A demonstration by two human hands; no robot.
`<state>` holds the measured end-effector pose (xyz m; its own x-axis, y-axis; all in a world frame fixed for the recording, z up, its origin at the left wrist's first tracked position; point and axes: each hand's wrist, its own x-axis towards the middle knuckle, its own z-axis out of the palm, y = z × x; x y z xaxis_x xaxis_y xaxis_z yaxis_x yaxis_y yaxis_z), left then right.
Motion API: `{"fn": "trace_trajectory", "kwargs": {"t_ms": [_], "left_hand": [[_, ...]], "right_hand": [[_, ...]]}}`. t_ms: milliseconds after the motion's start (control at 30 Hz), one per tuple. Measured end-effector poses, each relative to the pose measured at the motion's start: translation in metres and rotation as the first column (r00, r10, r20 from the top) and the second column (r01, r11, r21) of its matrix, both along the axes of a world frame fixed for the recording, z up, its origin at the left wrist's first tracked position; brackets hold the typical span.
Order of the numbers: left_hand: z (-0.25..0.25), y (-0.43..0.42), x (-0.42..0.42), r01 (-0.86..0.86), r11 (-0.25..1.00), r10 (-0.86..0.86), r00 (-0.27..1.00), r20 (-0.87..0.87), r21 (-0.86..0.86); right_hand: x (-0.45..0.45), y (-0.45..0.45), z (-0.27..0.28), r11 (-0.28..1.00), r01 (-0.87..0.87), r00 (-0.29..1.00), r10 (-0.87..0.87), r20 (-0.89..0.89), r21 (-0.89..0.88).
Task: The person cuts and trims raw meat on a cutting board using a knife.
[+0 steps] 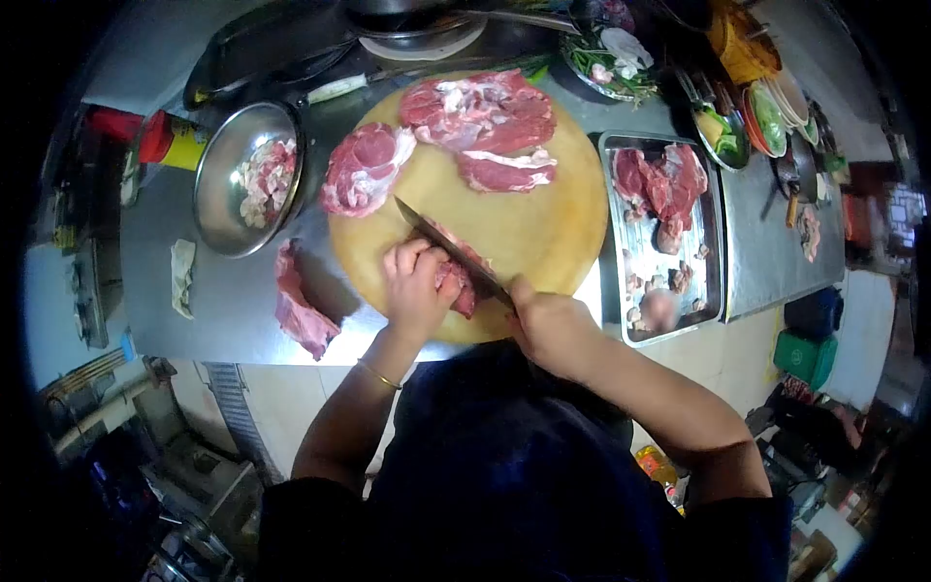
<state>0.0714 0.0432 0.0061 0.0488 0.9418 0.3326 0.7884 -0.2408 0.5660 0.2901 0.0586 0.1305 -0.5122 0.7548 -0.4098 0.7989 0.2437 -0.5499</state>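
Note:
My right hand [551, 330] is closed round the handle of a dark-bladed knife [454, 250], which points up and to the left. Its blade lies along a piece of raw meat [456, 288] near the front of the round cutting board [524, 228]. With curled fingers, my left hand [419, 286] holds that piece against the board, left of the blade. Farther back on the board are a large slab of meat [480, 109], a smaller strip [506, 172] and a chunk with white fat [364, 170]. Whether the blade is cutting in cannot be made out.
Left of the board stands a metal bowl [206, 184] with meat pieces, and a long strip of meat [303, 308] lies on the steel table [228, 301]. A metal tray [716, 281] with meat is at the right. Vegetable bowls [609, 89] and a white-handled tool [335, 89] sit behind.

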Motion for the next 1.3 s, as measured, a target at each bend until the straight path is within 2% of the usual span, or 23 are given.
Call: {"fn": "trace_trajectory", "kwargs": {"t_ms": [100,233,333,367,433,533,633,733,867,933,967,1033,1067,1100,1133,1167,1233,1300], "left_hand": [[-0.001,0.002,-0.001,0.005,1.0,-0.005,0.998,-0.056,-0.002],[-0.001,0.005,0.003,-0.007,0.999,0.008,1.0,-0.029,0.031],[-0.002,-0.001,0.002,-0.011,0.999,0.012,1.0,-0.027,0.032],[-0.003,0.003,0.002,-0.017,0.999,0.018,0.999,-0.032,0.035],[0.001,0.001,0.002,-0.011,1.0,0.011,1.0,-0.019,-0.007],[0.004,-0.002,-0.003,0.002,1.0,-0.003,1.0,-0.025,-0.025],[0.009,-0.002,0.0,-0.038,0.996,0.037,0.999,-0.016,-0.076],[0.012,-0.001,0.003,-0.052,0.998,0.051,0.999,-0.017,-0.038],[0.038,-0.009,0.008,0.05,0.999,-0.05,0.999,-0.011,0.0],[0.018,-0.015,-0.002,0.004,1.0,-0.004,1.0,0.01,-0.005],[0.013,-0.02,-0.009,0.018,1.0,-0.018,1.0,0.025,0.008],[0.01,-0.022,-0.016,0.049,0.998,-0.052,0.996,0.07,0.036],[0.012,-0.024,-0.014,0.056,0.997,-0.06,0.994,0.091,0.046],[0.015,-0.024,-0.011,0.061,0.997,-0.067,0.991,0.116,0.056],[0.013,-0.024,-0.01,0.051,0.997,-0.058,0.99,0.127,0.055],[0.011,-0.025,-0.008,0.041,0.998,-0.048,0.989,0.138,0.054],[0.0,-0.025,-0.012,0.024,0.998,-0.03,0.993,0.111,0.055],[0.002,-0.025,-0.01,0.003,0.992,-0.013,0.997,0.074,0.128]], "right_hand": [[-0.032,0.025,-0.023,0.993,-0.012,0.998,0.02,-0.061,0.12],[-0.014,0.019,0.013,0.998,-0.036,0.999,0.038,0.03,-0.055],[0.007,0.006,0.036,0.966,0.029,0.981,0.022,0.194,-0.256],[0.002,0.0,0.026,0.977,0.024,0.982,0.017,0.191,-0.212],[-0.018,0.001,-0.027,1.0,0.023,0.999,-0.023,0.032,0.009],[-0.042,0.013,-0.029,0.997,0.007,1.0,-0.005,-0.026,0.079],[0.0,-0.011,-0.014,1.0,-0.016,0.993,0.019,0.118,-0.027],[0.021,-0.029,0.014,0.99,0.016,0.961,0.023,0.276,-0.137],[-0.033,0.012,-0.038,0.985,-0.033,0.999,0.034,-0.004,0.167],[-0.044,0.014,-0.05,0.98,-0.019,0.994,0.041,-0.105,0.199],[-0.039,0.005,-0.051,0.988,0.017,0.986,0.01,-0.168,0.157],[-0.016,-0.008,-0.047,0.986,0.003,0.993,0.017,-0.116,0.169],[0.008,-0.016,-0.037,0.976,-0.052,0.999,0.053,0.0,0.21],[0.029,-0.023,-0.018,0.994,0.044,0.996,-0.052,0.079,0.099],[0.052,-0.028,-0.023,0.984,0.156,0.988,-0.156,0.002,0.081],[0.062,-0.037,-0.025,0.961,0.233,0.972,-0.226,-0.063,0.152],[0.061,-0.043,-0.012,0.943,0.311,0.948,-0.298,-0.116,0.118],[0.047,-0.047,0.016,0.934,0.295,0.955,-0.282,-0.091,0.2]]}}
